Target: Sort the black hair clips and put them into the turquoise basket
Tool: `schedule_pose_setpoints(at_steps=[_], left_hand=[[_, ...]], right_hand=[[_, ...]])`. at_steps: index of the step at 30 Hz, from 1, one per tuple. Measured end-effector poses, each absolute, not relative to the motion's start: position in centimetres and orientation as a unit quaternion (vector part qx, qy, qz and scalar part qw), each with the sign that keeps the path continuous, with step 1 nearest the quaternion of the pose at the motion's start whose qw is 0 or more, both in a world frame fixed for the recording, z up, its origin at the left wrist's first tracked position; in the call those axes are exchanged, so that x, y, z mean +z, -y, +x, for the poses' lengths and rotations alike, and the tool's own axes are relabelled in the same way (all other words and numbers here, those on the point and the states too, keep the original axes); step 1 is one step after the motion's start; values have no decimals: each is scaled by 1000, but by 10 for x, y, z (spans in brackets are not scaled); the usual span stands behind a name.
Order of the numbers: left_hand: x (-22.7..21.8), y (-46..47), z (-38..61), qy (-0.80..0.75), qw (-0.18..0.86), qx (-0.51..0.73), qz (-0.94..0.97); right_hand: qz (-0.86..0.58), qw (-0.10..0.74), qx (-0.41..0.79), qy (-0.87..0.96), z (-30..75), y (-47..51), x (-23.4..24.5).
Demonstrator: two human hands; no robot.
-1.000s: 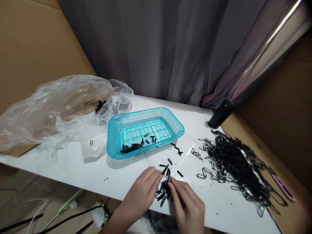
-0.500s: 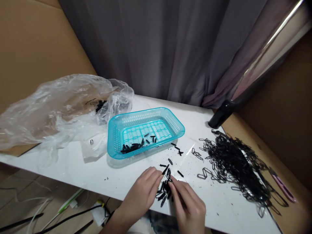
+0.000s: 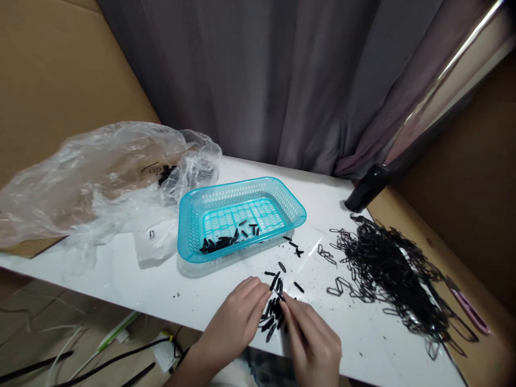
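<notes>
Over the front edge of the white table, my left hand [image 3: 242,309] and my right hand [image 3: 310,333] meet, fingertips almost touching. The right thumb and finger pinch a small slim black piece [image 3: 278,294] that spans toward the left fingertips. My left hand is also closed in a pinch; what lies between its fingers is too small to make out. Beneath and between both hands is a pile of short black pieces [image 3: 271,332], some hidden by the right fingers. Beyond them stands a blue plastic basket [image 3: 186,223] with similar black pieces at its near left end.
A tangled heap of thin black loops [image 3: 387,269] covers the right side, beside a pink-handled tool [image 3: 470,312]. Behind it stands a black cylinder [image 3: 365,189]. A clear plastic bag [image 3: 100,161] lies left. Cables and a power strip [image 3: 116,333] are on the floor below.
The black piece at the right fingertips shows more plainly between the hands now. Both hands have shifted only slightly; the basket and heap stay put.
</notes>
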State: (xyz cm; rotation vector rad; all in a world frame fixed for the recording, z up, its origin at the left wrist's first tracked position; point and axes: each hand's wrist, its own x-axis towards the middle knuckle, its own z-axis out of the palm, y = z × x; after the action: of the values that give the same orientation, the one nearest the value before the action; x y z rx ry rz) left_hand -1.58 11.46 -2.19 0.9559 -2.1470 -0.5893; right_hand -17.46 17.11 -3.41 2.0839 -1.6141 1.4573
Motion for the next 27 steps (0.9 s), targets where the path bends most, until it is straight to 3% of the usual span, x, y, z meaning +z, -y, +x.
schedule_pose_setpoints(at_steps=[15,27], left_hand=[[-13,-118,-11,789,351,-356,358],[-17,-120,-10,771,369,-375,358]], right_hand=[[675,63,491,547,-173,-171,-37],[656,34,526,540,-172,-171,-31]])
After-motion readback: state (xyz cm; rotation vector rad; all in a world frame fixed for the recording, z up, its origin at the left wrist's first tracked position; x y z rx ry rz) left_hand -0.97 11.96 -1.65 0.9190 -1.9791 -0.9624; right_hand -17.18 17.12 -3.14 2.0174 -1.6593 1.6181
